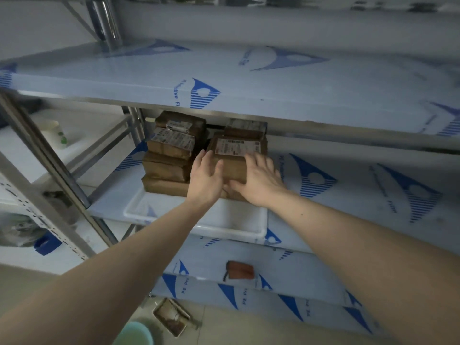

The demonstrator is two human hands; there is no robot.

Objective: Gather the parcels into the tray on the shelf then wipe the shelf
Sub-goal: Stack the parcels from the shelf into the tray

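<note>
Shelf [348, 195], parcel [234, 155] seemingly lengthwise-inward

A reddish-brown pouch [240, 270] lies on the lower shelf [298, 277], near its front edge. On the floor [224, 327] below sit a dirty rectangular tray [171, 317] and, just beside it, a pale green bucket [134, 333]. Off left, a white bottle [61, 138] stands on a neighbouring rack [32, 155].
</note>
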